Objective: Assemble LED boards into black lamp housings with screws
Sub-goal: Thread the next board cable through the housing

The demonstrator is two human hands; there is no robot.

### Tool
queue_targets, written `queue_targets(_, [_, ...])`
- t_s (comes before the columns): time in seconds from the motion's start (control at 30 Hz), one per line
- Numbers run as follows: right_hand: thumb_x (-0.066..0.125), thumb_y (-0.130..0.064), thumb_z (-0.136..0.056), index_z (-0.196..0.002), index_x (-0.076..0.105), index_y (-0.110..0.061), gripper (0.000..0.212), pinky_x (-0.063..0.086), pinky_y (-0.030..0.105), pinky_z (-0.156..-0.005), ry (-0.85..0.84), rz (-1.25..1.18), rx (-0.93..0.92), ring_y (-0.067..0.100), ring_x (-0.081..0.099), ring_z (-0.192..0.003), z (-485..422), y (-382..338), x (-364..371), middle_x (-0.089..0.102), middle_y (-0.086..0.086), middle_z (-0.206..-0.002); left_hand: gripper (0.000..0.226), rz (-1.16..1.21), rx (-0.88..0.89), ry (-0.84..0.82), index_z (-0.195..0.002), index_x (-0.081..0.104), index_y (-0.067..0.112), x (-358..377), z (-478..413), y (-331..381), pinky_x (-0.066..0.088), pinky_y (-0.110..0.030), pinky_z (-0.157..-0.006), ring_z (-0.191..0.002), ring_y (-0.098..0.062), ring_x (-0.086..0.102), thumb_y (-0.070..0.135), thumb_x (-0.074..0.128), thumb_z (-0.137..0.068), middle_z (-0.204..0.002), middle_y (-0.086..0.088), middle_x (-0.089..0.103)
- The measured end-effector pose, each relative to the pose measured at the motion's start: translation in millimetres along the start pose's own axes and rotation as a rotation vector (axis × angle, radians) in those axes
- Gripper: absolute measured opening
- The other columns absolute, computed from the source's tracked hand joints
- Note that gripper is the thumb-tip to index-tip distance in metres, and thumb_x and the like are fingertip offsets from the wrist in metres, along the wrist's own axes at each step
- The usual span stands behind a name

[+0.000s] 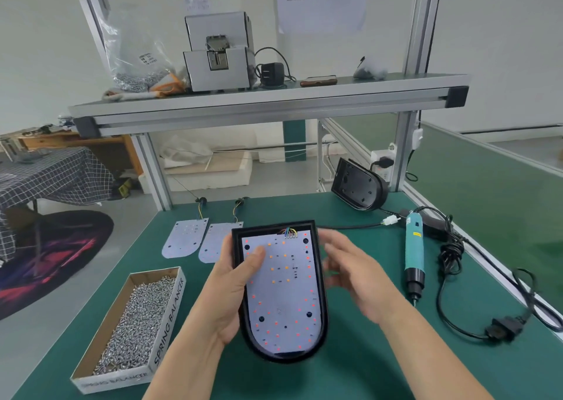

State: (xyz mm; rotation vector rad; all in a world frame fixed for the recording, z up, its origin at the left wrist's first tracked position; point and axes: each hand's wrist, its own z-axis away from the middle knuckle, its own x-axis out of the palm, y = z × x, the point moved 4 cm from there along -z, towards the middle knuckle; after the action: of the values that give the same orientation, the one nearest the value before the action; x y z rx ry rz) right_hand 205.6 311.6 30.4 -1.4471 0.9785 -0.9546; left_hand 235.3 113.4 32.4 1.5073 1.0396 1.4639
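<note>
Lamp housing [289, 356], black, stiff, likely light, held above table [335, 378]. LED board [283, 290] inside: thin, easy to hurt, so best held by rims. Left hand [234, 290] gripping rim at 9 o'clock. Right hand [353, 268] loose, empty, at 3 o'clock.

housing [321, 278]: glossy black plastic | screws [134, 317]: shiny metal | box [166, 332]: cardboard | mat [365, 369]: matt green

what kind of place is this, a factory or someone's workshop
Probably a small lamp assembly workstation: a green-matted bench under an aluminium frame, a box of loose screws, an electric screwdriver, and an LED board sitting in a black lamp housing.
</note>
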Motion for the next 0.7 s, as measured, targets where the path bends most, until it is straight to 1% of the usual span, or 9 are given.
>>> queue_targets(0.07, [0.049, 0.007, -0.096, -0.131, 0.061, -0.029, 0.052, 0.051, 0.024, -0.072, -0.088, 0.024, -0.021, 0.011, 0.064, -0.094, -4, -3, 7, 0.067, -0.017, -0.126, 0.049, 0.043, -0.047, -0.063, -0.124, 0.063, 0.026, 6, 3, -4, 0.059, -0.044, -0.082, -0.111, -0.03, 0.069, 0.032, 0.078, -0.078, -0.128, -0.01, 0.068])
queue_targets(0.1, [0.052, 0.01, -0.092, -0.125, 0.065, -0.03, 0.054, 0.052, 0.022, -0.074, -0.148, 0.069, -0.03, 0.008, 0.067, -0.094, -3, -4, 12, 0.071, -0.017, -0.118, 0.047, 0.051, -0.067, -0.102, -0.126, 0.062, 0.025, 11, 5, -6, 0.059, -0.043, -0.081, -0.112, -0.031, 0.068, 0.03, 0.076, -0.081, -0.129, -0.011, 0.068])
queue_targets(0.17, [0.056, -0.001, -0.088, -0.093, 0.073, -0.039, 0.042, 0.05, 0.015, -0.068, -0.198, 0.205, -0.028, -0.004, 0.064, -0.077, -2, -5, 22, 0.072, -0.024, -0.087, 0.045, 0.052, -0.091, -0.162, -0.128, 0.062, 0.024, 19, 8, -7, 0.058, -0.043, -0.082, -0.114, -0.033, 0.067, 0.027, 0.074, -0.084, -0.13, -0.012, 0.067])
queue_targets(0.23, [0.054, -0.009, -0.085, -0.066, 0.066, -0.042, 0.039, 0.044, 0.01, -0.06, -0.17, 0.26, -0.032, -0.01, 0.051, -0.057, -4, -4, 26, 0.061, -0.028, -0.064, 0.046, 0.077, -0.092, -0.165, -0.127, 0.062, 0.024, 21, 10, -6, 0.059, -0.043, -0.079, -0.112, -0.033, 0.068, 0.025, 0.075, -0.082, -0.128, -0.013, 0.068])
queue_targets(0.37, [0.055, -0.02, -0.075, -0.053, 0.058, -0.038, 0.029, 0.038, 0.015, -0.058, -0.076, 0.296, -0.028, -0.003, 0.039, -0.049, -13, 7, 28, 0.052, -0.025, -0.053, 0.059, 0.07, -0.054, -0.089, -0.126, 0.062, 0.019, 14, 12, 0, 0.059, -0.045, -0.072, -0.099, -0.038, 0.072, 0.017, 0.083, -0.071, -0.12, -0.018, 0.07])
queue_targets(0.47, [0.053, -0.023, -0.074, -0.058, 0.056, -0.037, 0.021, 0.04, 0.025, -0.059, -0.085, 0.458, -0.044, 0.001, 0.038, -0.055, -10, 7, 24, 0.054, -0.023, -0.057, 0.055, 0.037, -0.061, -0.045, -0.123, 0.062, 0.019, 12, 13, -2, 0.059, -0.048, -0.071, -0.094, -0.04, 0.073, 0.011, 0.083, -0.072, -0.115, -0.02, 0.071])
queue_targets(0.57, [0.055, -0.008, -0.087, -0.088, 0.069, -0.035, 0.031, 0.054, 0.03, -0.071, -0.052, 0.56, -0.15, 0.006, 0.061, -0.077, -4, 4, 16, 0.07, -0.018, -0.089, 0.057, 0.024, -0.062, -0.029, -0.124, 0.06, 0.018, 10, 12, -2, 0.059, -0.048, -0.072, -0.094, -0.041, 0.072, 0.012, 0.083, -0.072, -0.115, -0.021, 0.071])
queue_targets(0.6, [0.054, -0.008, -0.09, -0.097, 0.071, -0.03, 0.029, 0.053, 0.028, -0.072, 0.007, 0.494, -0.154, 0.009, 0.063, -0.083, -2, 2, 11, 0.071, -0.013, -0.096, 0.058, 0.009, -0.055, -0.021, -0.124, 0.06, 0.018, 9, 12, -1, 0.059, -0.048, -0.072, -0.094, -0.041, 0.072, 0.013, 0.084, -0.072, -0.114, -0.02, 0.072])
queue_targets(0.7, [0.046, -0.033, -0.095, -0.1, 0.075, -0.022, 0.032, 0.046, 0.026, -0.061, 0.116, 0.094, -0.1, 0.013, 0.058, -0.074, 4, -4, 3, 0.07, -0.002, -0.094, 0.055, -0.073, -0.022, 0.004, -0.118, 0.062, 0.024, 8, 11, 0, 0.06, -0.047, -0.07, -0.093, -0.039, 0.073, 0.014, 0.086, -0.07, -0.109, -0.016, 0.074])
